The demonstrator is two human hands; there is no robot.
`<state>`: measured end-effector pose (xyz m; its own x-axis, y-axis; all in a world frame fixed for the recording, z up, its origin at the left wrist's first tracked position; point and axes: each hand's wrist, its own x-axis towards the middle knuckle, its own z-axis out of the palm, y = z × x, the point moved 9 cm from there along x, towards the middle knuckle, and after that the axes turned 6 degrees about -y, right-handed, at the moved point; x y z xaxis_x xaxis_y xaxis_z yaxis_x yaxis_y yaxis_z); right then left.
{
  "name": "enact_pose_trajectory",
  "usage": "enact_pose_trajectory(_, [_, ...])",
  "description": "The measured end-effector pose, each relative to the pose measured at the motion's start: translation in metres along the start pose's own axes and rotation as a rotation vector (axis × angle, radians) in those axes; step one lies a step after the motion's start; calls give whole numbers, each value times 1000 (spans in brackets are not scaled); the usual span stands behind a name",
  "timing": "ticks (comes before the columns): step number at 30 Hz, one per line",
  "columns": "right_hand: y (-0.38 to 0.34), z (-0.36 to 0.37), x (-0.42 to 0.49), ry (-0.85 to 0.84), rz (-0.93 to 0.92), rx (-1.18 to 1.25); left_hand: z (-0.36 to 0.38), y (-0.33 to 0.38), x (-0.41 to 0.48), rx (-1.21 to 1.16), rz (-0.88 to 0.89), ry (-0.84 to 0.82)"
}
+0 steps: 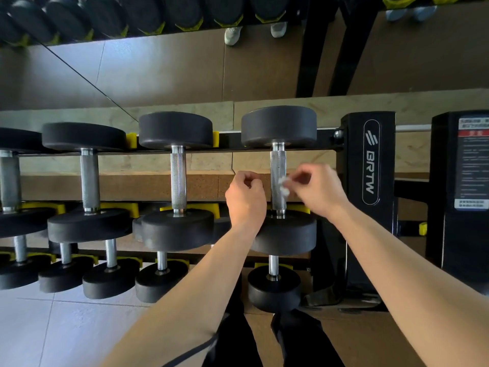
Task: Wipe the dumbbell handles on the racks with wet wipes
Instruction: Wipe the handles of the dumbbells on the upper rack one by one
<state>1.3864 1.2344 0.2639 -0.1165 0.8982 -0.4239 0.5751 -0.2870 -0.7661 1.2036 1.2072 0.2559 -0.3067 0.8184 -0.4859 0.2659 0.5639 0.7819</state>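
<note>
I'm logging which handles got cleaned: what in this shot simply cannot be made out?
Head view: the right hand is motion-blurred, so whether its wipe touches the handle is unclear.
Head view: the left hand curls its fingers, hiding whether it holds anything.
Head view: the warning label has text too small to read, and the right edge cuts it.

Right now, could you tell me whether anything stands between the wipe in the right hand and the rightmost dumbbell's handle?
Nothing visible does. The right hand pinches the wet wipe right at the handle; whether they touch is unclear. The left hand, curled, sits left of the handle, not across it.
</note>
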Motion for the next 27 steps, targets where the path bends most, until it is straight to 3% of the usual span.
enact_pose_trajectory(3, [-16, -28, 10, 323, -24, 150, -1, 0, 0, -15, 6, 7])
enact_pose_trajectory(5, [-22, -25, 8, 402, -55, 178, -1, -1, 0, -17, 8, 5])
enact_pose_trajectory(13, [-25, -6, -9, 381, -252, -39, -1, 1, -2, -8, 14, -11])
enact_pose_trajectory(18, [-45, -1, -7, 529, -267, -73, -2, 3, -2, -27, 30, -9])
enact_pose_trajectory(22, [-63, 16, -3, 415, -387, -280, -1, 2, -2, -32, 33, -20])
enact_pose_trajectory(27, [-43, 0, -19, 514, -216, -109, 1, 13, -5, -21, 191, -100])
